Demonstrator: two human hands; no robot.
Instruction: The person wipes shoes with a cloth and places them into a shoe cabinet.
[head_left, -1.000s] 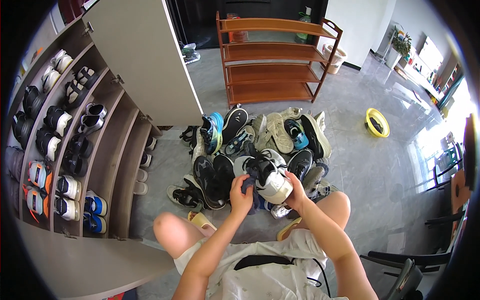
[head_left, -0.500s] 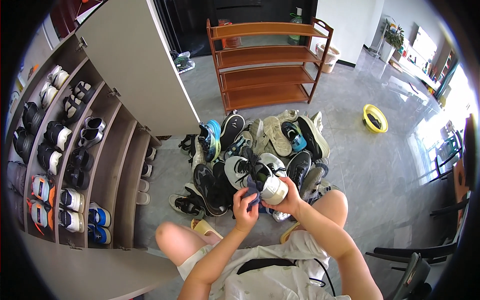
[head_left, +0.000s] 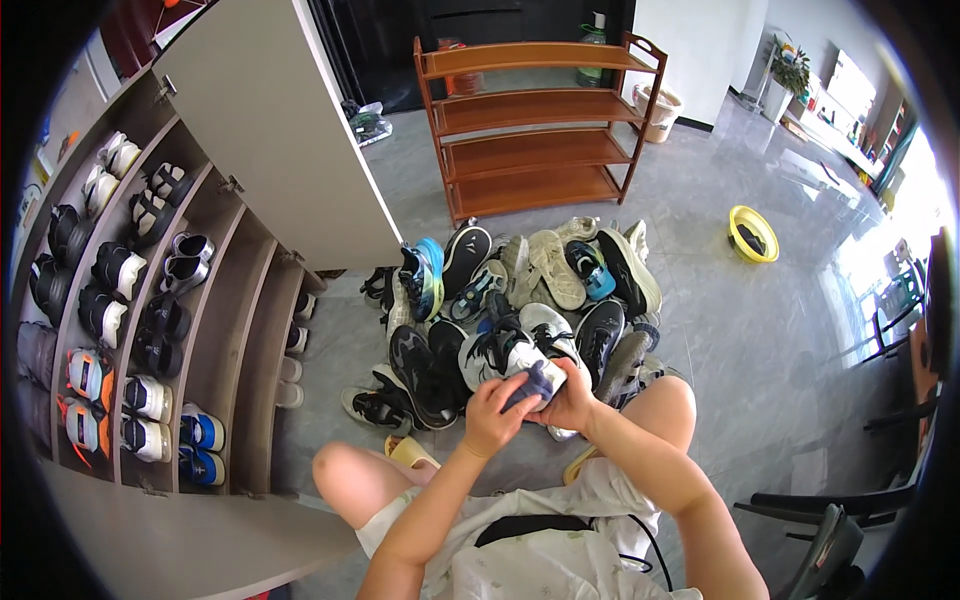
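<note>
My right hand [head_left: 573, 401] grips a white sneaker [head_left: 524, 357] with dark parts, held above a heap of shoes. With its fingers closed on a dark blue cloth [head_left: 538, 381], my left hand [head_left: 492, 415] presses the cloth against the sneaker's near end. The cloth and my fingers hide part of that end. Just under and beyond the sneaker lie a white shoe with black laces [head_left: 545, 322], a black shoe [head_left: 412, 362] and a dark sneaker with a white sole [head_left: 600, 335]. A blue sneaker [head_left: 423, 280] rests at the heap's far left.
To my left stands an opened shoe cabinet [head_left: 215, 340] with several pairs on its shelves; its door [head_left: 270, 130] swings toward the heap. A brown wooden rack [head_left: 540, 160] is beyond the heap. On the right are a yellow basin [head_left: 752, 250] holding something dark, and chairs [head_left: 830, 510].
My left hand has moved the cloth right, from the sneaker's side onto its near end. The sneaker has turned and tipped in my right hand.
</note>
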